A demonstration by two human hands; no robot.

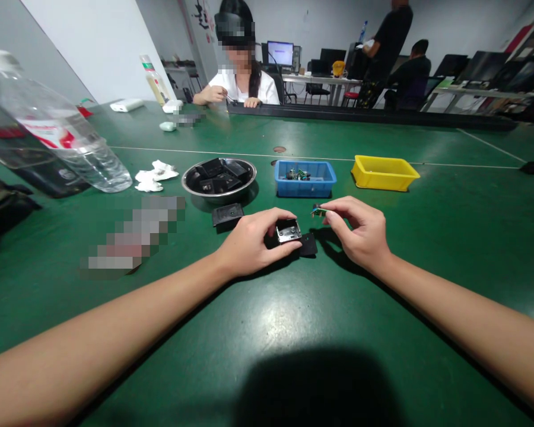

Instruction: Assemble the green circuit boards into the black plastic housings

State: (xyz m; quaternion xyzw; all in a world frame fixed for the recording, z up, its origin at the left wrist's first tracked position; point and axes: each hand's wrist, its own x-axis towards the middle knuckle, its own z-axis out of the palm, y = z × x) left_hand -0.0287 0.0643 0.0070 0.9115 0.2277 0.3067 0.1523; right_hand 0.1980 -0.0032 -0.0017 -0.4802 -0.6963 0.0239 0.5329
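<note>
Fingers and thumb of my left hand (260,242) grip a small open casing (289,232) with a silvery inside, its hollow facing me. Just to the right, my right hand (360,231) pinches a small green circuit board (319,211) between thumb and fingertips, a little above the table and apart from the casing. A flat black cover (308,245) lies on the table beside my left fingertips. Behind my left hand rests a black plastic case (228,217).
A steel bowl (219,193) holds several black cases. Right of it stand a blue bin (305,188) with small electronic parts and a yellow bin (385,175). Crumpled tissue (155,175) and a large water bottle (57,124) are at the left. Across the green table (267,332) sits a person (240,77).
</note>
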